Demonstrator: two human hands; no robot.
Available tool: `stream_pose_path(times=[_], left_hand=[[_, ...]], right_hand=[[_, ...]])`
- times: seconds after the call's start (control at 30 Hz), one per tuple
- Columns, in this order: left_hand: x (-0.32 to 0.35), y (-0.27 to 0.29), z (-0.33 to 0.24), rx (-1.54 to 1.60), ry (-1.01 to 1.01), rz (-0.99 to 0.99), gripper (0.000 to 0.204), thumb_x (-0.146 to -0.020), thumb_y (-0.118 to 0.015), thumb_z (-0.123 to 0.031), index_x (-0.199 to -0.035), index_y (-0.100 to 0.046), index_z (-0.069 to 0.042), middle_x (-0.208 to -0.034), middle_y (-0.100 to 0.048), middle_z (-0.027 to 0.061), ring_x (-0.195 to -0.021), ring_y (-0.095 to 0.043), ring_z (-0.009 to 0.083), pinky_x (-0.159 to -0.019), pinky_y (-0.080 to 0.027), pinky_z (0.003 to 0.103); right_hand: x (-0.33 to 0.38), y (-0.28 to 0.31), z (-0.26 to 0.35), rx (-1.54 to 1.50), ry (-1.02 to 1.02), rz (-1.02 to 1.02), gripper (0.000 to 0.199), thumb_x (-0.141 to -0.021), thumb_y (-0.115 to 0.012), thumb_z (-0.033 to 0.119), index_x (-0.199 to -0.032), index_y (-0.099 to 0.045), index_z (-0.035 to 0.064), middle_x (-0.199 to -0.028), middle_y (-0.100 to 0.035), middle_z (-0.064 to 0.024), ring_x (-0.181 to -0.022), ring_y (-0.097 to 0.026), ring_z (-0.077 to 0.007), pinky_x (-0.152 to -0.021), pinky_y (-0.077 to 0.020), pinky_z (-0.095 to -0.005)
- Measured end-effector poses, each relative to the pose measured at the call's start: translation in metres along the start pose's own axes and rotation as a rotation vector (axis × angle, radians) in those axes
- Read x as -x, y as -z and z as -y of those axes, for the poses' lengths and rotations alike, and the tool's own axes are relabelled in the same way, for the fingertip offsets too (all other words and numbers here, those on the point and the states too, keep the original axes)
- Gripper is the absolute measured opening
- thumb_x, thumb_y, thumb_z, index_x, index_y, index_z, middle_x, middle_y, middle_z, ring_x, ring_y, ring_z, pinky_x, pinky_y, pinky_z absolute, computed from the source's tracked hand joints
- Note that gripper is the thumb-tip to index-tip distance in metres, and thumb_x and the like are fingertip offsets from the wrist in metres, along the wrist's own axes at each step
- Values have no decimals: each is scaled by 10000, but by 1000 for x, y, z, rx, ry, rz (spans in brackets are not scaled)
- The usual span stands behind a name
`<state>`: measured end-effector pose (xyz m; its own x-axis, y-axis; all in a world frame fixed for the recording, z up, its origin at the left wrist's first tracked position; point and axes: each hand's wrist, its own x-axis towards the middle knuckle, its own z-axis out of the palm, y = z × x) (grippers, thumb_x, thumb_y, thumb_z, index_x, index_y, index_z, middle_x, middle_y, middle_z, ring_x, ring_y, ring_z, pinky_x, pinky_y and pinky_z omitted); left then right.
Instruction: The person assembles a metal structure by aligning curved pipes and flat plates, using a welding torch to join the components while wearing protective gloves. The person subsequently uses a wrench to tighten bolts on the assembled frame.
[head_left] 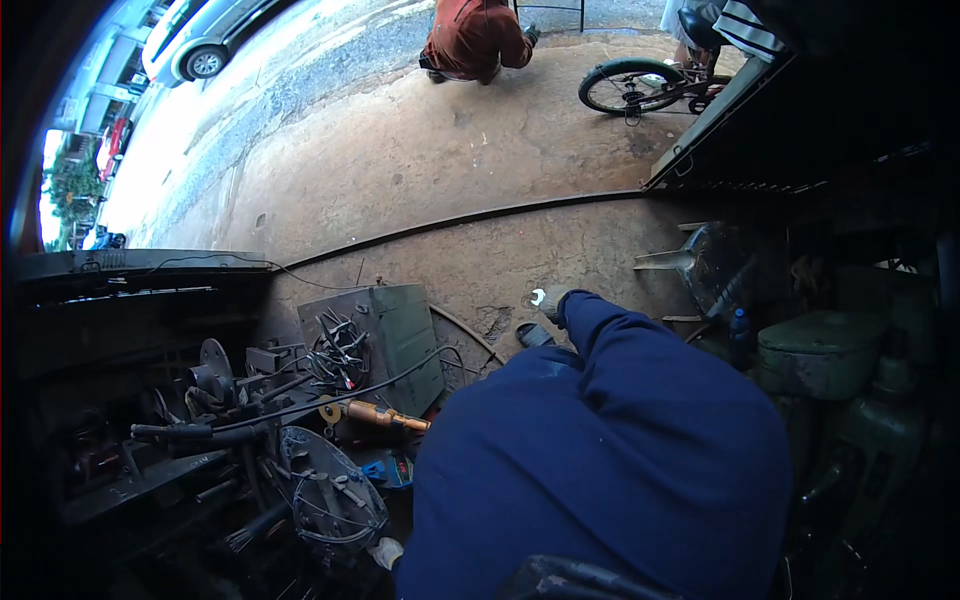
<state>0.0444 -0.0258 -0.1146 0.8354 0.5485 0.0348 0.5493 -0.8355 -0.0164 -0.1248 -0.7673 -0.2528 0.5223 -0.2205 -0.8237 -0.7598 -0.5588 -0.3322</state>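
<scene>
My right grip (552,306), stretched out ahead of me at the end of a navy sleeve (625,335), is closed around an open-end wrench (538,297); the pale forked head pokes out past my fingers, over the concrete floor (570,245). A dark sandal (534,335) is just below that grip, on my side of it. My left grip (385,553), in a pale glove, is low and close to my body, right beside a round dark metal tray (318,520) with tools lying in it; I can't tell whether those fingers are spread or pressed together. Ahead of my left grip are a blue tool (392,471) and, farther off, an orange angle grinder (378,414). To the left of my right grip stands a green metal box (408,325), with a tangle of cables (338,352) against it. Well to that grip's right is a blue bottle (740,324); far ahead, a bicycle (640,90).
</scene>
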Motion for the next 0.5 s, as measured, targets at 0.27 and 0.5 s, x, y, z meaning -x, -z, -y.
stream_pose_path(times=[0.27,0.5], left_hand=[[-7,-5,-5,34,-25,50,509,-958,-509,-205,-1439,-527,-40,-1262,-667,266,-1159,-645,433,-983,-508,531],[-1,-1,1,40,14,51,518,-965,-500,-207,-1455,-514,-40,-1290,-657,265,-1190,-631,436,-993,-503,528]], right_hand=[[-17,26,-1,-41,-22,-34,486,-1000,-515,484,-1263,-711,126,-1275,-701,-177,-1140,-673,-384,-963,-525,-458],[7,14,5,-146,-95,28,458,-986,-526,463,-1255,-723,149,-1278,-702,-169,-1145,-678,-370,-952,-535,-460]])
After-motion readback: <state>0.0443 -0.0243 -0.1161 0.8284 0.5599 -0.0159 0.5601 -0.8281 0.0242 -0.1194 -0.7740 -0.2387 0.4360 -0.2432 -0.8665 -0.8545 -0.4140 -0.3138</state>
